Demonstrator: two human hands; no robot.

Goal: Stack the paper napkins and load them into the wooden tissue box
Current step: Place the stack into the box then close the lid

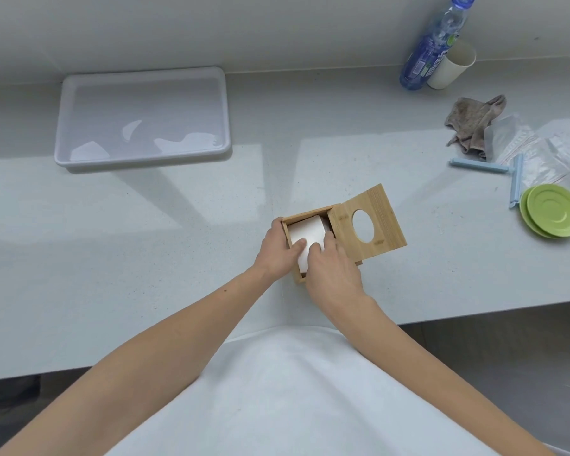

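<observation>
While napkins (305, 230) sit partly in the box (306, 214) — near end riding up at the rim | your left hand (277, 250) grips the left wall, thumb on stack | right hand (334, 269) on top, pinch or push unclear | seat them down, toward lid (387, 222)

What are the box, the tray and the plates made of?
The box looks like light, matte wood, perhaps bamboo: fine grain lines show. The tray seems smooth white plastic, glossy enough to show reflections. The plates are uniform green with a soft sheen, plastic or glazed ceramic; I cannot tell which.
</observation>
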